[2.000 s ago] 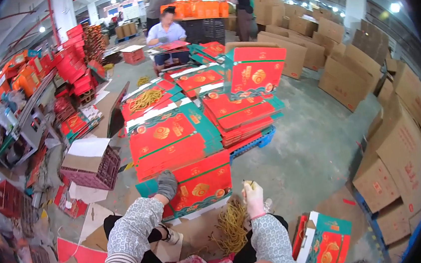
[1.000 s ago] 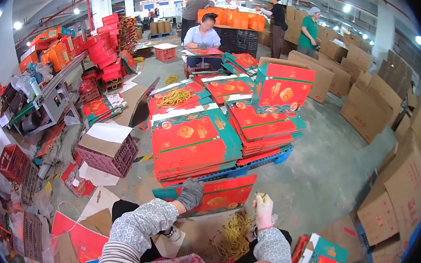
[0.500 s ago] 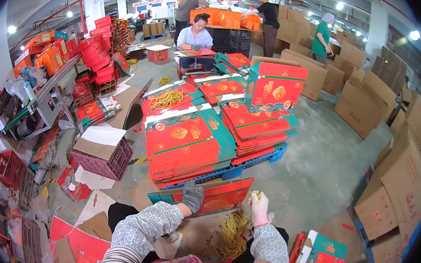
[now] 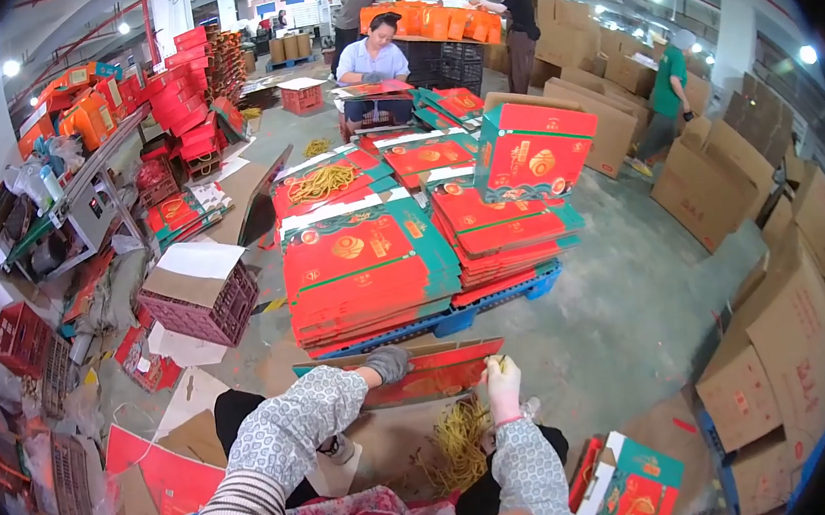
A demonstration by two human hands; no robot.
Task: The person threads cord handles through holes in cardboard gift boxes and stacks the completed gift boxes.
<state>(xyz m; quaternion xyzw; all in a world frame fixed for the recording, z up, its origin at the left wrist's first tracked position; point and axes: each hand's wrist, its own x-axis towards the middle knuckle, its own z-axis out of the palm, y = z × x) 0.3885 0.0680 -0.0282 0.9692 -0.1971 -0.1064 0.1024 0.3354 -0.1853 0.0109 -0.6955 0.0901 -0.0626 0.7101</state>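
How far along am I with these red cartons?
Possibly done: the flat stacks ahead, though they could be waiting. In hand: one carton, your left hand on its top edge, your right hand near its right end. Apparently left: this carton, plus the loose yellow cords between your legs.

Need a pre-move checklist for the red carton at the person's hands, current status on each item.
1. Left hand on the carton's top edge: ok.
2. Red carton apart from the right hand: cannot tell, they overlap at the carton's right end.
3. Cord in the right hand's fingertips: cannot tell, too small to make out.
4. Yellow cords nearby: ok, on the near side of the carton, in front of the person.
5. Yellow cords laid out straight: not ok, loose tangle.
6. Nearest carton stack upright on the blue pallet: ok.
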